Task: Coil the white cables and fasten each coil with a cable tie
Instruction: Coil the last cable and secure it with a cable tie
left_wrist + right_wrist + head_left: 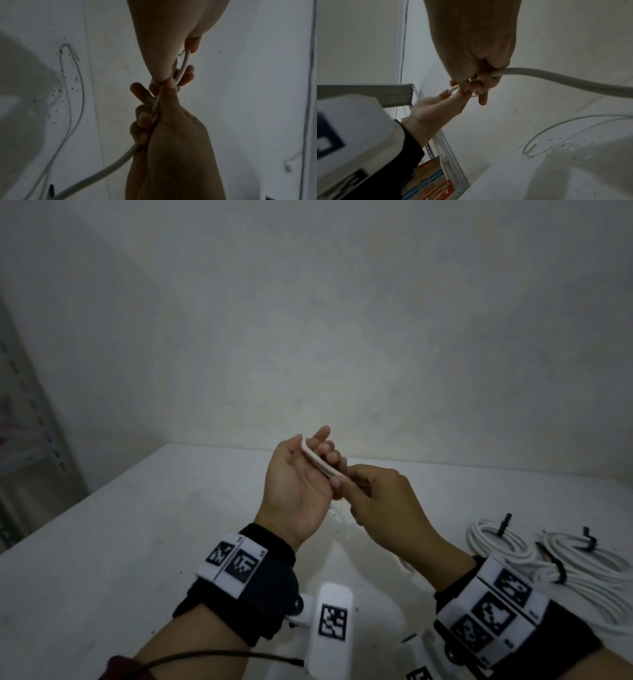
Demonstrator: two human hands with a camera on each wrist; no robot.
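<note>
Bare pale walls close in a white table (137, 542) whose top is speckled with dark crumbs, and at its right edge lie two finished coils (548, 556) of white cable, each cinched with black cable ties (558, 571). Above the table's middle the left hand (298, 484) is raised palm-up, its fingers (323, 436) loosely curled around the first small loops of the white cable (320, 462), which lie across them. The right hand (387, 505) meets it from the right, thumb and curled fingers closed round the same cable just beside the left fingertips; the right wrist view shows the thick cable leaving that fist to the right, and the free length trails down onto the table in a long bend. The step in hand looks like the start of winding a third coil. To do it well, the left hand should probably keep its loops pinned flat and all the same size, while the right feeds slack in even turns, letting the cable roll between its fingers so twist does not build. The loose tail could snag or kink if pulled too fast.
</note>
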